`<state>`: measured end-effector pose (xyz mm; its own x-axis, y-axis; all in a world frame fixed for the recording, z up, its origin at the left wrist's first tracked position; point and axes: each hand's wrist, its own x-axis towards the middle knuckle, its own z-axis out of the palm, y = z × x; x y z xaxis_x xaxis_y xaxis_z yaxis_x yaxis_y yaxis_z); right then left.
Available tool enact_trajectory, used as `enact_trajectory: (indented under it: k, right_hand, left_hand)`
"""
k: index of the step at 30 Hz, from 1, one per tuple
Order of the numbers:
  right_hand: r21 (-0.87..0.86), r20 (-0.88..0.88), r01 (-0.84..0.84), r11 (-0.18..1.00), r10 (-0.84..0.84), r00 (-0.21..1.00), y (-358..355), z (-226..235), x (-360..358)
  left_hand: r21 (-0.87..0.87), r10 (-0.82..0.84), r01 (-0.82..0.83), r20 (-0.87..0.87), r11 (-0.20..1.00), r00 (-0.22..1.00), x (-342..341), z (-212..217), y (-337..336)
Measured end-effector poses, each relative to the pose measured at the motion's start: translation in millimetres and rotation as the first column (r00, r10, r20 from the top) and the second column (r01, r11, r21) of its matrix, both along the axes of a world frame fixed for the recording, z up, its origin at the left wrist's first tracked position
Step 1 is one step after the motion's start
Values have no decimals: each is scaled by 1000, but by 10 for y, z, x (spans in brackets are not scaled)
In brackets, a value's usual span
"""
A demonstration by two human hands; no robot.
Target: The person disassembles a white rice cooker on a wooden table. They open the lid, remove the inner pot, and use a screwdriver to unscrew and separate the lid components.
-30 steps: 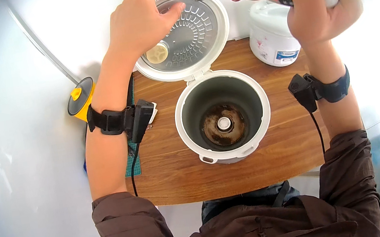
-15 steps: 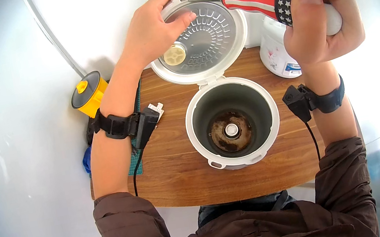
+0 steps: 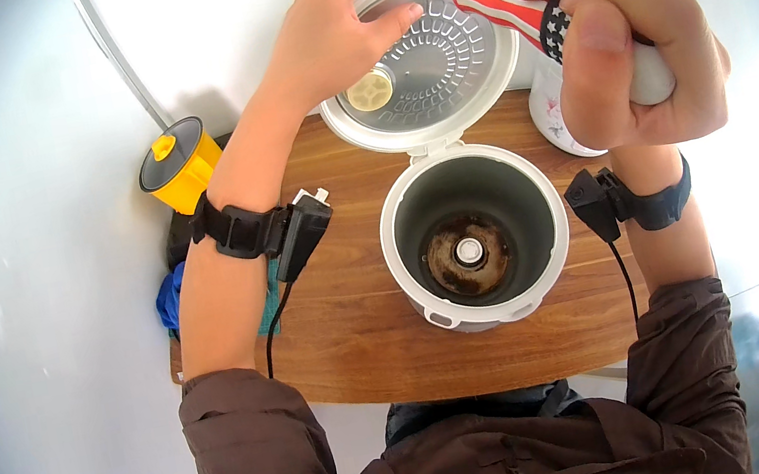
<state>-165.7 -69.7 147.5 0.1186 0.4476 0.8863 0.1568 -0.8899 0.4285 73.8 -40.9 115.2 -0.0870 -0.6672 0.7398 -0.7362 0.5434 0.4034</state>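
A white rice cooker (image 3: 394,260) stands on the table with its lid (image 3: 510,72) tipped up and back. Its inside is grey, with a brown-stained base around a round central knob (image 3: 469,251). My left hand (image 3: 329,38) grips the lid's upper left rim, thumb lying across the ribbed metal inner plate (image 3: 437,74). In my right hand (image 3: 644,38) is a screwdriver (image 3: 497,1) with a red-and-white striped, starred handle. Its shaft slants up left, the tip at the small slot in the lid's top edge; how deep it sits I cannot tell.
At the left stands a yellow pot (image 3: 198,173) with a dark lid. A blue cloth (image 3: 169,299) and part of a green mat (image 3: 270,307) lie by my left forearm. A white flower-printed appliance (image 3: 548,111) is partly hidden behind my right hand. A wall rises behind the table.
The lid and cooker sit slightly further right in view, partly from a head shift. My right hand has turned a little, and the screwdriver slants more steeply, its tip still at the slot.
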Motion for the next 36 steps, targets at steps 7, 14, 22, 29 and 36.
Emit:
enact_trajectory:
  k: [7, 14, 22, 29, 36]
  right_hand:
    - [-73, -25, 83, 994, -85, 996, -18, -20, 33]
    - [-200, -169, 137, 970, -172, 971, 53, -118, -7]
    - [189, 82, 93, 978, -110, 991, 44, 173, 100]
    - [350, 93, -44, 936, 12, 996, 108, 369, 232]
    - [27, 58, 104, 994, -105, 993, 280, 364, 195]
  left_hand:
    - [-96, -5, 14, 93, 995, 996, -15, -16, 1]
    - [-127, 21, -5, 123, 992, 992, -66, 35, 39]
    - [-15, -43, 44, 70, 999, 997, -144, 125, 127]
    - [-117, 21, -7, 116, 993, 993, -194, 64, 112]
    - [-171, -21, 41, 119, 984, 993, -157, 56, 87]
